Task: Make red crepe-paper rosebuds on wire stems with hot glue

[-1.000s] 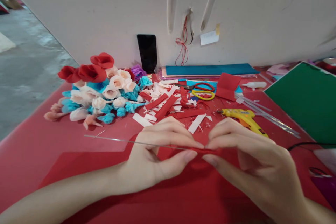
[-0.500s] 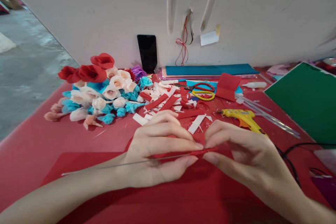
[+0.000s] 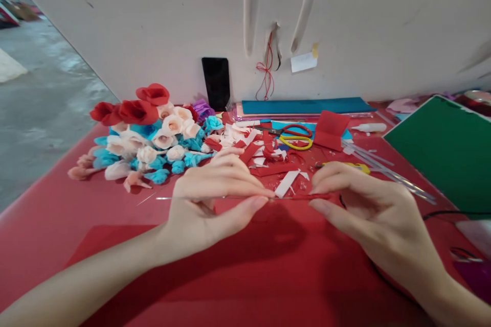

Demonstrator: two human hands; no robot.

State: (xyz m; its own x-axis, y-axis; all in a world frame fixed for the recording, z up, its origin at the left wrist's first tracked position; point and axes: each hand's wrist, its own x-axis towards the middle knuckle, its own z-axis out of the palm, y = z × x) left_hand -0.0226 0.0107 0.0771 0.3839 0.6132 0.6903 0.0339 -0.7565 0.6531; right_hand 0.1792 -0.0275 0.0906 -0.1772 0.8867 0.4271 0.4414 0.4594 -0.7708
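Observation:
A thin wire [image 3: 284, 198] is held level between both hands above red paper [image 3: 215, 265]. My left hand [image 3: 215, 199] pinches the wire between thumb and fingertips, and its pale end sticks out to the left behind the hand. Dark red material [image 3: 303, 197] is wrapped around the wire's right part. My right hand [image 3: 364, 209] pinches that wrapped end. Just beyond the fingers lies a white strip [image 3: 287, 183]. The yellow glue gun [image 3: 358, 167] is mostly hidden behind my right hand.
Paper flowers [image 3: 146, 138] are piled at the left. Scissors [image 3: 295, 138], paper scraps [image 3: 257, 150] and clear glue sticks [image 3: 399, 176] lie behind the hands. A phone [image 3: 217, 83] leans on the wall. A green board [image 3: 445, 153] stands at the right, near a black cable [image 3: 452, 212].
My hands have moved apart and slightly up, leaving more wire between them. The wire has swung from slanted to level. My right hand now covers more of the glue gun.

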